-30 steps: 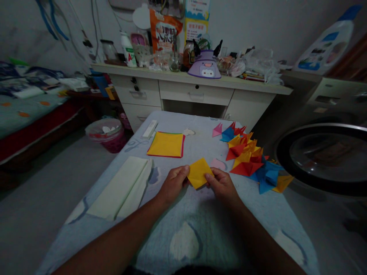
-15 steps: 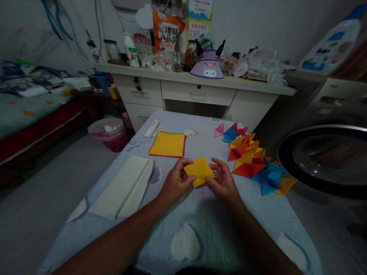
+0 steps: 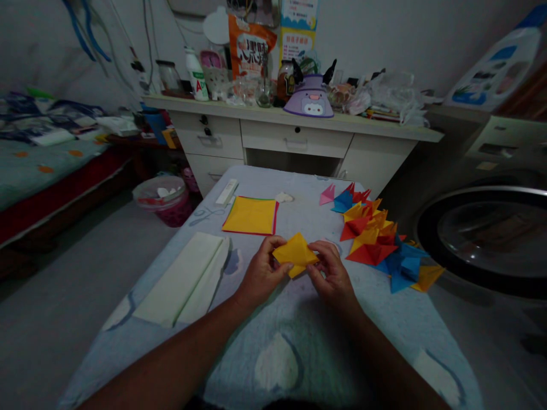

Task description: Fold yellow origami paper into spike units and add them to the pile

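A small piece of folded yellow origami paper (image 3: 296, 254) is held up between both hands above the cloth-covered table (image 3: 277, 319). My left hand (image 3: 264, 272) pinches its left corner, thumb in front. On the opposite side, my right hand (image 3: 331, 270) grips the right corner between thumb and fingers. Beyond my left hand lies a stack of square paper sheets (image 3: 251, 215), yellow on top with red and green edges showing. Several folded paper cranes (image 3: 371, 242) in red, yellow, blue and pink are grouped to the right of my right hand.
A folded pale sheet (image 3: 183, 279) lies at the left of the table, with a white narrow box (image 3: 227, 192) and crumpled tissue (image 3: 284, 197) farther back. Behind stands a white desk (image 3: 294, 134) crowded with items. A washing machine (image 3: 491, 171) is on the right, a waste bin (image 3: 164, 199) on the left.
My right fingers have closed in onto the paper's right corner from a more spread pose. The yellow paper now looks more bent along its middle. My left hand has barely moved.
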Tool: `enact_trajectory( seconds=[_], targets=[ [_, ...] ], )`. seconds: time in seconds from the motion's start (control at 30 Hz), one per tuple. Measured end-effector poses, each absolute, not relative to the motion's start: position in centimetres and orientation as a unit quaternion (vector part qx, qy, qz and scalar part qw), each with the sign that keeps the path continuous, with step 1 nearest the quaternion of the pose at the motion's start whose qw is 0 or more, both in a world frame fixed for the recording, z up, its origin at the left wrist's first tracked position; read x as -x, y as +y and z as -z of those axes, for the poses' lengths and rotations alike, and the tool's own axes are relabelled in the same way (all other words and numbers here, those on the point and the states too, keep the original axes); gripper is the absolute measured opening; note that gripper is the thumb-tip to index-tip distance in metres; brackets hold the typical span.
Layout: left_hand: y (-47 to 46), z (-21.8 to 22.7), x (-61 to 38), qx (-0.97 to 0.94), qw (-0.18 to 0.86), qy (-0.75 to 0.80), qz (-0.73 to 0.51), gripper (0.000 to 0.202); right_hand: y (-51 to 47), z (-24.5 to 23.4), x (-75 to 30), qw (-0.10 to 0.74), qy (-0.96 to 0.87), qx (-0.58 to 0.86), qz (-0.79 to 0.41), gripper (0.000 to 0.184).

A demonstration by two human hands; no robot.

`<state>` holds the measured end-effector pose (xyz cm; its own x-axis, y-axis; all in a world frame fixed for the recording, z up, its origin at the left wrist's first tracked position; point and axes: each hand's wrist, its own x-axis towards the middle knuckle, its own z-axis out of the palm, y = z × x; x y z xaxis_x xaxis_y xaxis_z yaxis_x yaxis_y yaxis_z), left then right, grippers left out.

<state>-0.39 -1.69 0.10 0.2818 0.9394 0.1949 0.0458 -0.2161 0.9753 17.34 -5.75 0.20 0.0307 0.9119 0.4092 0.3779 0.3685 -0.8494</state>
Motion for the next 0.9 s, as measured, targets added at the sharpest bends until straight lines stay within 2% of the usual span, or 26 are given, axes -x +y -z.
enact_trajectory(
  seconds=[0.27,0.47,0.63,0.9],
  targets=[
    [-1.47,0.30,0.65,-0.640,0.489,0.385,-0.451,0.038,-5.68,0.13,-17.65,0.530,-0.639,0.469,-0.302,0.030],
    [-1.03,0.59,0.86,-0.705,0.385,0.363,-0.473,0.022,-5.31,0.31,-17.68,0.564,-0.614,0.457,-0.309,0.015],
    [-1.28,0.06,1.02,-0.741,0.373,0.346,-0.438,0.012,-5.09,0.51,-17.60,0.561,-0.608,0.461,-0.321,0.019],
    [-1.22,-0.25,1.34,-0.799,0.340,0.329,-0.371,0.030,-5.11,0.50,-17.68,0.525,-0.651,0.460,-0.298,0.014]
  ],
)
